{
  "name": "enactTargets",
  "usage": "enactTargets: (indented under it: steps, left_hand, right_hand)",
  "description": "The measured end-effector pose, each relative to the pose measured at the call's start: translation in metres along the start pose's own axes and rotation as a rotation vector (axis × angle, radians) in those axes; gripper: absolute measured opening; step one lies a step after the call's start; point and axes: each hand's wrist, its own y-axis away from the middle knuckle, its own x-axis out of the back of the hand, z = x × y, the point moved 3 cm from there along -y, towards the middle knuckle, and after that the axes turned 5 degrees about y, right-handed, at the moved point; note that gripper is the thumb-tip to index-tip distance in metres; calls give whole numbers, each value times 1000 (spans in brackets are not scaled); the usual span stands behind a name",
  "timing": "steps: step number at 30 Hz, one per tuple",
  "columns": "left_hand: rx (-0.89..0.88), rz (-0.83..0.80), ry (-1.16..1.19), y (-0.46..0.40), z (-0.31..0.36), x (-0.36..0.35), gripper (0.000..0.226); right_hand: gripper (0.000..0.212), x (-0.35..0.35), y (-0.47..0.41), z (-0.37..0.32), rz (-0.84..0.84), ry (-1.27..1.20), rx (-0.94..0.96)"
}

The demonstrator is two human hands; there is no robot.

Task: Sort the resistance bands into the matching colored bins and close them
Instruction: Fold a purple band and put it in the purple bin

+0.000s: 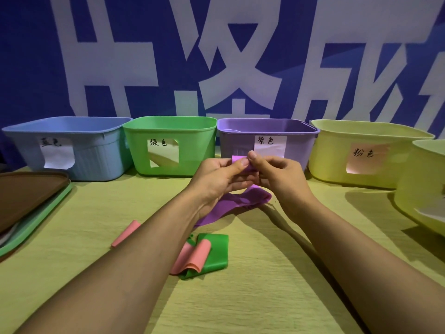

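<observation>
Green band (pixel 212 257) and pink band (pixel 192 257) lie tangled nearest us on the table (pixel 265 297). Our left hand (pixel 216 179) and right hand (pixel 279 177) meet, both pinching the purple band (pixel 243 201), its tail trailing down onto the table. Beyond sits the open purple bin (pixel 265 131).

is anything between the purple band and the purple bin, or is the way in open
Nothing visible blocks it. Both hands, left hand and right hand, pinch the purple band just in front of the purple bin, which has no lid on and stands open at the top.
</observation>
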Motion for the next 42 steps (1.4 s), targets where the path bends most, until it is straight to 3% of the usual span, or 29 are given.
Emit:
enactTargets:
  steps: [12,20,26,30,34,38,42]
  left_hand:
    - [-25,8,-33,-1,-3,0,24]
    - [-78,108,-76,-2,-4,-1,36]
    - [-198,200,124,-5,-4,-2,60]
    - [-147,152,299,-4,-7,-2,38]
    - [-141,170,299,-5,-8,-1,26]
    - [-198,259,217,-9,-6,7,25]
    - [-246,327,64,-8,-2,14,33]
  right_hand:
    - [17,0,-3,1,39,25,43]
    - [31,1,-5,0,102,-68,39]
    - [43,-4,-4,1,-39,-388,-128]
    - [56,-8,-4,2,-49,-460,-157]
    - [35,-8,-4,7,17,-280,-92]
    - [13,-3,-2,5,142,147,138]
    - [20,7,-2,3,233,514,305]
